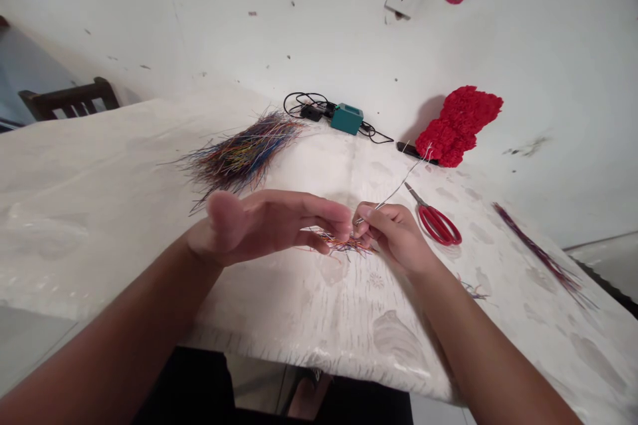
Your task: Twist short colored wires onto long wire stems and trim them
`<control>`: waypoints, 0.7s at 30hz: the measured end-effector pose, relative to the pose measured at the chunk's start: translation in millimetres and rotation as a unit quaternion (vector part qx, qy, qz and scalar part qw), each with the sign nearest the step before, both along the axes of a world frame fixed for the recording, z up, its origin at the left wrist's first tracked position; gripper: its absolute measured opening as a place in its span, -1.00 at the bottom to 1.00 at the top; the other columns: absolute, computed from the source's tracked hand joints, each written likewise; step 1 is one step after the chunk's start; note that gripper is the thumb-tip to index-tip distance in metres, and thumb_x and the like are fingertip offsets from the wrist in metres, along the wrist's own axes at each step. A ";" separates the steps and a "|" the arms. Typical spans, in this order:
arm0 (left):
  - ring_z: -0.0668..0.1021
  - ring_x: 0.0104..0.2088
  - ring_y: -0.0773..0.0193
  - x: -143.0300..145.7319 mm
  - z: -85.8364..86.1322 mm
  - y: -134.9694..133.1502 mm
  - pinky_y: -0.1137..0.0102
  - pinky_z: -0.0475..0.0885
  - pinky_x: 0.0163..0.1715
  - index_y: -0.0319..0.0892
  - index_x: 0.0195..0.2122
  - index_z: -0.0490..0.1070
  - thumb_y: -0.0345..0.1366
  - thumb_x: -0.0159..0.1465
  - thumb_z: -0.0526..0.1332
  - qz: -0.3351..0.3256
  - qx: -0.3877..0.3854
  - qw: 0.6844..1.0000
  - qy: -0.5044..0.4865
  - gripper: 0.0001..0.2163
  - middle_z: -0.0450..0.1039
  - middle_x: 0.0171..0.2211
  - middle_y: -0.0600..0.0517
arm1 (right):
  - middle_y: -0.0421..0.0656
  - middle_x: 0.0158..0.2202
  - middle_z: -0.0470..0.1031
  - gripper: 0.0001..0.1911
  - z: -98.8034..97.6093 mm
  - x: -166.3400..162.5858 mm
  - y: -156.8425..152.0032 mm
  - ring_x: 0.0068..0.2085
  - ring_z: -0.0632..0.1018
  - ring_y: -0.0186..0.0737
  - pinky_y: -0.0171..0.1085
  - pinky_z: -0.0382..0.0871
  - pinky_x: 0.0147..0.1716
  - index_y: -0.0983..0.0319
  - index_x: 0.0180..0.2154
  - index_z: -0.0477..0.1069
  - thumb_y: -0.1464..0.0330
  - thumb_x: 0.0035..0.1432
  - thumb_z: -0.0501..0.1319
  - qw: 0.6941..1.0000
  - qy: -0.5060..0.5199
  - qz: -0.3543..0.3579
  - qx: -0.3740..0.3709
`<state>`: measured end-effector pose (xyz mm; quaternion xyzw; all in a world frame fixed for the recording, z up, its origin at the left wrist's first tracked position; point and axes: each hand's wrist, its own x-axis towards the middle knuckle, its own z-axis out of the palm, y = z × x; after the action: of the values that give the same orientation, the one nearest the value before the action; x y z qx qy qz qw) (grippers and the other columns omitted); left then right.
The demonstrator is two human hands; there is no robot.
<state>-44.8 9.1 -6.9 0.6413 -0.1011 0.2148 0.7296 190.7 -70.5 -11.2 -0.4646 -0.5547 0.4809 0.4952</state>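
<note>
My right hand (393,232) is closed in a pinch on a thin silvery wire (399,190) that slants up and to the right. Under its fingers lies a small tuft of coloured wire strands (343,244). My left hand (269,220) hovers just left of it, palm turned inward, fingers stretched toward the right hand's fingertips and touching or nearly touching the tuft. Whether the left fingers grip any strand is not clear.
A big heap of multicoloured strands (244,153) lies behind my left hand. Red-handled scissors (436,220) rest right of my right hand. At the wall are a red fluffy object (458,125), a teal box with black cables (347,117) and a purple strand bundle (538,254).
</note>
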 end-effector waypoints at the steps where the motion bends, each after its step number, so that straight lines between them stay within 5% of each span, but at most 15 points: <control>1: 0.46 0.03 -0.13 0.0 -0.4 0.1 0.07 0.38 0.00 -0.17 0.13 0.45 0.45 0.02 0.08 0.003 0.002 1.000 0.001 -0.12 0.43 0.05 -0.28 | -0.20 -0.56 0.40 -0.63 -0.3 0.1 0.1 -0.51 0.38 -0.34 -0.25 0.22 -0.46 0.21 -0.55 0.56 0.18 0.22 0.26 1.000 0.001 0.000 0.001; 10: 0.45 0.00 -0.13 -0.7 2.2 0.1 0.05 0.39 0.01 -0.17 0.14 0.44 0.48 -0.04 0.09 -0.003 0.015 1.000 -0.004 -0.07 0.41 0.03 -0.28 | -0.19 -0.54 0.39 -0.63 0.4 0.8 0.6 -0.50 0.39 -0.35 -0.26 0.22 -0.45 0.22 -0.55 0.56 0.21 0.25 0.24 1.000 0.010 0.007 0.006; 16: 0.48 -0.24 0.19 -1.0 7.0 -4.1 0.28 0.41 -0.17 -0.13 -0.21 0.56 -0.24 0.28 0.26 0.095 0.028 0.995 0.006 -0.86 0.47 -0.29 -0.07 | -0.18 -0.53 0.41 -0.63 1.6 -1.5 0.7 -0.53 0.37 -0.36 -0.27 0.20 -0.50 0.23 -0.57 0.55 0.21 0.22 0.26 1.000 0.013 0.003 0.001; 21: 0.43 -0.33 0.30 1.9 7.6 -4.6 0.38 0.36 -0.28 -0.19 -0.36 0.51 -0.32 0.31 0.21 0.191 -0.027 0.981 0.024 -0.87 0.39 -0.40 -0.01 | -0.19 -0.55 0.40 -0.64 2.5 -3.1 -0.6 -0.53 0.38 -0.36 -0.28 0.20 -0.50 0.23 -0.57 0.56 0.19 0.20 0.28 1.000 0.015 0.002 -0.007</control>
<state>-42.9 4.5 0.6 0.6341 0.0469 0.3374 0.6942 187.6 -71.1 -8.7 -0.4594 -0.5448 0.4927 0.4994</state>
